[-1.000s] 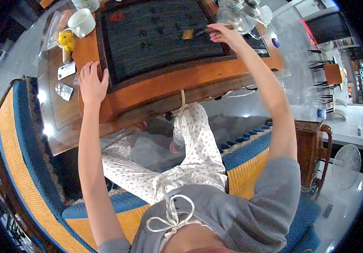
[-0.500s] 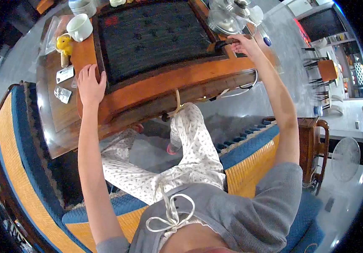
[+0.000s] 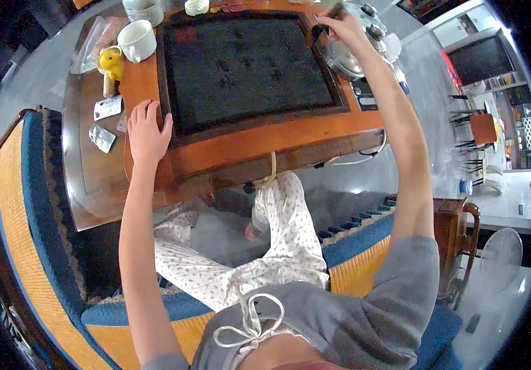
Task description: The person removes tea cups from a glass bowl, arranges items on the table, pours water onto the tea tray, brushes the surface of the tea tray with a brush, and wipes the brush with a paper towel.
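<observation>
A tea tray with a dark slab (image 3: 247, 68) set in an orange-brown wooden frame (image 3: 265, 132) lies before me. My right hand (image 3: 344, 29) is closed around the handle of a brush at the slab's far right corner. The dark bristles (image 3: 316, 36) point down at the slab's edge; whether they touch it I cannot tell. Flat on the frame's near left part rests my left hand (image 3: 148, 132), fingers stretched out, holding nothing. A red mark (image 3: 186, 35) and faint darker patches show on the slab.
Left of the tray stand a white mug (image 3: 137, 42), a yellow figure (image 3: 111, 63), a white packet (image 3: 107, 108) and a torn silver wrapper (image 3: 102, 138). Beyond my right hand are a glass pot (image 3: 347, 63) and lids. A white cable (image 3: 355, 160) hangs below the front edge.
My right hand has moved the brush away from me, from the slab's near right corner along its right side to the far corner. My left hand stays on the frame.
</observation>
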A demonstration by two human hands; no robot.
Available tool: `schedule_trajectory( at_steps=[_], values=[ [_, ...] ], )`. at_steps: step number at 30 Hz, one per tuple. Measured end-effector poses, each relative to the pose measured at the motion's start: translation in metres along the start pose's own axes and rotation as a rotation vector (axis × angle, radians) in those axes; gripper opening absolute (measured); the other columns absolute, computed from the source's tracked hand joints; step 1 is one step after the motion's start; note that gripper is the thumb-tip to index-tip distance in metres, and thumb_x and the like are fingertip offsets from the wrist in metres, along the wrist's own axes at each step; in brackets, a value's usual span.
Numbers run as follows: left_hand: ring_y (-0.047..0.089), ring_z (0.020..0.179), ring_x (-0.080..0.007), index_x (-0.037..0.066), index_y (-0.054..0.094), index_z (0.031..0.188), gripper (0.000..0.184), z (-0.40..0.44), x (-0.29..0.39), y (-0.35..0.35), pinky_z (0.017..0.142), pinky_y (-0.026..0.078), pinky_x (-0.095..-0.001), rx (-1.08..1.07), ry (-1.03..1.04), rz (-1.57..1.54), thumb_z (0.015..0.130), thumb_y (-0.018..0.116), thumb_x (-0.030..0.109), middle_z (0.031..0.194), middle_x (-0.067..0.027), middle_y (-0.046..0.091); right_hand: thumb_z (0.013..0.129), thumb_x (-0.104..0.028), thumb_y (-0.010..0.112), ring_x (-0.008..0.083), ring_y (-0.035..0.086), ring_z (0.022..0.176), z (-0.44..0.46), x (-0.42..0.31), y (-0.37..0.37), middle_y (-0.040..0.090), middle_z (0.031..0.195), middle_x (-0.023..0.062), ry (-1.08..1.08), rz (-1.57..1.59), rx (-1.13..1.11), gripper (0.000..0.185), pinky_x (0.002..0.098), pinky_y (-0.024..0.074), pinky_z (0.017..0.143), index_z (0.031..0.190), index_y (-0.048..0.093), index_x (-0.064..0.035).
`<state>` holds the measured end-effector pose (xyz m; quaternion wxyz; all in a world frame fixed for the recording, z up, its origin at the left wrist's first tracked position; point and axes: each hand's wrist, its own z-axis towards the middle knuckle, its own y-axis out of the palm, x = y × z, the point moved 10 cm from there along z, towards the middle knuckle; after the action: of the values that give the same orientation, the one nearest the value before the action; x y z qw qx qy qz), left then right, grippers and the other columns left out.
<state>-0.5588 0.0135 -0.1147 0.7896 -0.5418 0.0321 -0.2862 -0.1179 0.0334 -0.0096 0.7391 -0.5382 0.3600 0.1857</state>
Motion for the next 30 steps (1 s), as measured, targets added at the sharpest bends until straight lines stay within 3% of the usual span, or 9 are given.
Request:
schedule_trajectory(
  at_steps=[1, 4, 7, 8, 11, 15, 19, 24, 30],
  values=[
    [0.042, 0.11, -0.0289, 0.006, 0.05, 0.109, 0.036, 0.0, 0.0, -0.001, 0.095, 0.031, -0.0409, 0.004, 0.002, -0.006, 0.079, 0.055, 0.027, 0.114, -0.0121, 0.047, 0.076, -0.029, 0.064, 0.0101, 0.05, 0.052, 0.014, -0.014, 0.004, 0.053, 0.064, 0.0036, -0.099, -0.083, 0.032, 0.031, 0.0212, 0.0409, 0.047, 0.093, 0.059, -0.0026],
    [0.042, 0.11, -0.0289, 0.005, 0.05, 0.108, 0.036, 0.001, 0.003, -0.003, 0.094, 0.032, -0.0409, 0.011, 0.015, -0.002, 0.078, 0.056, 0.025, 0.114, -0.012, 0.047, 0.075, -0.032, 0.055, 0.0345, 0.059, 0.074, 0.044, -0.071, 0.01, 0.06, 0.078, 0.0211, -0.311, -0.329, 0.202, 0.035, 0.0408, 0.0468, 0.064, 0.084, 0.058, 0.0013],
    [0.042, 0.11, -0.0289, 0.005, 0.051, 0.107, 0.035, 0.002, 0.0, -0.005, 0.094, 0.032, -0.0409, 0.0, -0.015, -0.062, 0.077, 0.057, 0.023, 0.113, -0.0119, 0.047, 0.075, -0.033, 0.057, 0.0327, 0.06, 0.072, 0.111, -0.037, 0.02, 0.061, 0.078, 0.0192, -0.208, -0.298, 0.193, 0.036, 0.04, 0.0449, 0.06, 0.086, 0.057, 0.0008],
    [0.042, 0.109, -0.0291, 0.005, 0.051, 0.106, 0.035, 0.003, 0.002, -0.008, 0.093, 0.031, -0.041, 0.003, -0.014, -0.067, 0.077, 0.058, 0.022, 0.112, -0.0119, 0.047, 0.076, -0.03, 0.058, 0.0308, 0.06, 0.067, 0.13, -0.027, 0.017, 0.061, 0.075, 0.0164, -0.243, -0.362, 0.343, 0.034, 0.038, 0.0438, 0.056, 0.085, 0.057, 0.0029],
    [0.039, 0.113, -0.031, 0.005, 0.048, 0.113, 0.04, 0.004, -0.003, -0.001, 0.097, 0.029, -0.0407, -0.078, -0.049, -0.07, 0.078, 0.057, 0.023, 0.118, -0.0127, 0.045, 0.076, -0.029, 0.058, 0.0264, 0.06, 0.069, 0.162, 0.027, 0.032, 0.061, 0.074, 0.0139, 0.15, 0.029, 0.217, 0.036, 0.037, 0.0442, 0.055, 0.084, 0.056, 0.0056],
    [0.04, 0.111, -0.0304, 0.004, 0.049, 0.108, 0.037, 0.006, 0.001, -0.005, 0.095, 0.03, -0.041, -0.061, -0.041, -0.044, 0.077, 0.057, 0.02, 0.115, -0.0129, 0.046, 0.079, -0.027, 0.059, 0.0154, 0.053, 0.053, 0.163, 0.085, 0.053, 0.055, 0.065, 0.0086, 0.3, 0.473, 0.493, 0.026, 0.0269, 0.0481, 0.05, 0.087, 0.057, -0.0022],
    [0.039, 0.113, -0.0308, 0.004, 0.048, 0.11, 0.038, 0.008, 0.0, -0.002, 0.096, 0.029, -0.0408, -0.086, -0.041, -0.029, 0.077, 0.058, 0.02, 0.117, -0.0129, 0.044, 0.085, -0.03, 0.052, 0.0188, 0.052, 0.056, 0.152, 0.11, 0.079, 0.047, 0.06, 0.0076, 0.434, 0.837, 0.443, 0.029, 0.0361, 0.0516, 0.053, 0.095, 0.048, -0.0033],
    [0.039, 0.112, -0.0311, 0.005, 0.048, 0.11, 0.038, 0.007, 0.0, -0.001, 0.096, 0.029, -0.0407, -0.108, -0.051, -0.044, 0.077, 0.058, 0.02, 0.117, -0.0126, 0.044, 0.087, -0.027, 0.052, 0.0155, 0.044, 0.053, 0.172, 0.157, 0.121, 0.042, 0.063, 0.0038, 0.434, 1.009, 0.115, 0.024, 0.0317, 0.0466, 0.051, 0.09, 0.046, -0.0043],
    [0.04, 0.111, -0.0311, 0.005, 0.049, 0.11, 0.038, 0.006, 0.0, -0.002, 0.095, 0.029, -0.0411, -0.079, -0.041, -0.053, 0.077, 0.057, 0.022, 0.116, -0.0127, 0.045, 0.083, -0.025, 0.058, 0.0143, 0.046, 0.056, 0.101, 0.068, 0.154, 0.046, 0.066, 0.0036, 0.408, 1.034, -0.192, 0.023, 0.0282, 0.0463, 0.052, 0.088, 0.048, -0.0045]
  ],
)
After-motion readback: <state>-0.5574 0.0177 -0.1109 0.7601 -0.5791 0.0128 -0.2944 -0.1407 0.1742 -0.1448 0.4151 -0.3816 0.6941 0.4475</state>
